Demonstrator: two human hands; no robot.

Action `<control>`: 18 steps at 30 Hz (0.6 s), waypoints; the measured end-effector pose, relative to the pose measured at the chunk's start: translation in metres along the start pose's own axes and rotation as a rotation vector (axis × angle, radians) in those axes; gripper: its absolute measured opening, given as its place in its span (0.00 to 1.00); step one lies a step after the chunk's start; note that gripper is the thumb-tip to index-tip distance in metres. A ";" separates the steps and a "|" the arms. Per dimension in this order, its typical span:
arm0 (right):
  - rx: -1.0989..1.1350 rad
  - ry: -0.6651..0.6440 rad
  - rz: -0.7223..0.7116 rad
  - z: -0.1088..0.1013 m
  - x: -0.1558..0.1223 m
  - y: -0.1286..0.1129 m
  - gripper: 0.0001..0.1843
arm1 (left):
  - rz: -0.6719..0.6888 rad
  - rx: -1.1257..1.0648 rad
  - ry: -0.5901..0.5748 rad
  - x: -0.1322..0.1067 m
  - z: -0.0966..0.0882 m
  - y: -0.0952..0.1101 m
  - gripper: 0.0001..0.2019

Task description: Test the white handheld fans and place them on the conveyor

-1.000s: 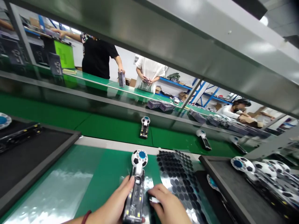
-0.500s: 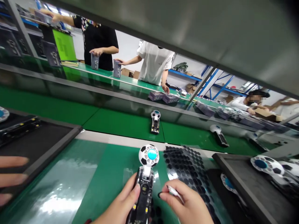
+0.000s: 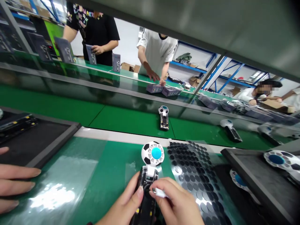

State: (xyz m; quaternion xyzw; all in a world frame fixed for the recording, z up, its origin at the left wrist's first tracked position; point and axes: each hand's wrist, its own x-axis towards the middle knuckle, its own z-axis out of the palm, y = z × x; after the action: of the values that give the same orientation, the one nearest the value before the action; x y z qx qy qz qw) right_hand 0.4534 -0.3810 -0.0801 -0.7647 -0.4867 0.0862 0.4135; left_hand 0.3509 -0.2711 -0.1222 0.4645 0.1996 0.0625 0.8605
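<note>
My left hand (image 3: 125,201) is wrapped around the dark, clear-cased body of a small handheld fan (image 3: 147,206), which stands head-up toward the camera. Its football-patterned head (image 3: 152,153) has a blue centre. My right hand (image 3: 178,200) is closed, with fingertips at the round recess on the fan's body. Between those fingers is a white plug-like piece (image 3: 159,192) with a metal tip. The black disc pinched there earlier is mostly hidden by the fingertips. Beside my right hand lies a clear sheet of black round stickers (image 3: 189,168).
Another person's hand (image 3: 17,184) reaches in at left by a dark tray (image 3: 53,137). At right, another tray (image 3: 243,162) holds fans. A fan (image 3: 164,118) lies on the green conveyor belt (image 3: 126,122). Beyond, co-workers handle grey boxes (image 3: 116,62). A panel (image 3: 187,25) hangs overhead.
My right hand has moved left onto the fan body, bringing the black disc to the round recess. The hand at far left has shifted slightly. Across the belt, co-workers' hands and boxes have moved.
</note>
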 end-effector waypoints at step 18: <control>-0.105 -0.065 -0.009 0.004 0.000 -0.001 0.12 | -0.055 -0.083 -0.018 -0.004 0.005 0.010 0.23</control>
State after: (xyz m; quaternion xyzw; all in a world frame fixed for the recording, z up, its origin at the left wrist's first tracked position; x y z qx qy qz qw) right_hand 0.4511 -0.3785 -0.0818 -0.7799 -0.5073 0.0834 0.3569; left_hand 0.3496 -0.2703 -0.1101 0.4234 0.2015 0.0429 0.8822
